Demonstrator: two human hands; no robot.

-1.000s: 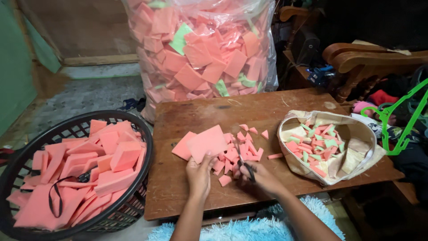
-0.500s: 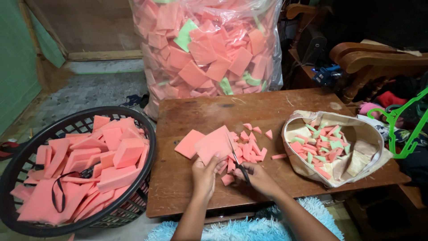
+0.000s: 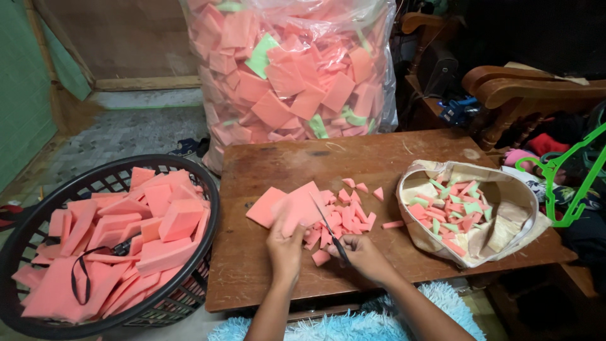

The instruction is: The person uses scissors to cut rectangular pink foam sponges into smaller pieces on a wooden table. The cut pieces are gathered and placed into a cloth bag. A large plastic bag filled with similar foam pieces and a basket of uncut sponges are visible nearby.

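While left hand (image 3: 285, 243) grips pink foam sheet (image 3: 295, 207), right hand (image 3: 361, 251) holds scissors (image 3: 329, 228)

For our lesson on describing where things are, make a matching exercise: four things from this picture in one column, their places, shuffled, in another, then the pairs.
Things:
1. scissors
2. black basket
3. clear plastic sack
4. cloth bag

Places:
A. behind the table, on the floor
B. in the right hand
C. on the table's right end
D. on the floor, left of the table

Pairs: 1-B, 2-D, 3-A, 4-C
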